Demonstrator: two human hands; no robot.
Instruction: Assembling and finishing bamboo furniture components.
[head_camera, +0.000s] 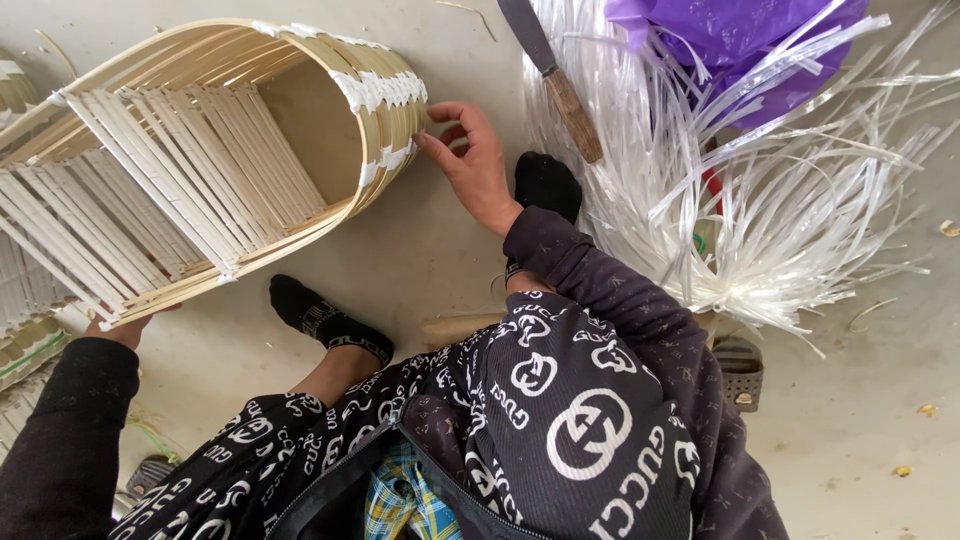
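Bare concrete floor, bamboo basket frame (200, 160) tipped on its side, rim turned toward the right hand (470, 160) for easy reach.

Right fingers pinching at the white strip binding (385, 90) on the rim; left hand (125, 328) tucked under the frame's lower edge, mostly hidden, probably steadying it, grip impossible to tell; pile of white strips (790, 200) and a wooden-handled knife (555, 80) parked just beside; purple bag (730, 40) cut off at top; sandal (740, 370) half hidden behind the sleeve.
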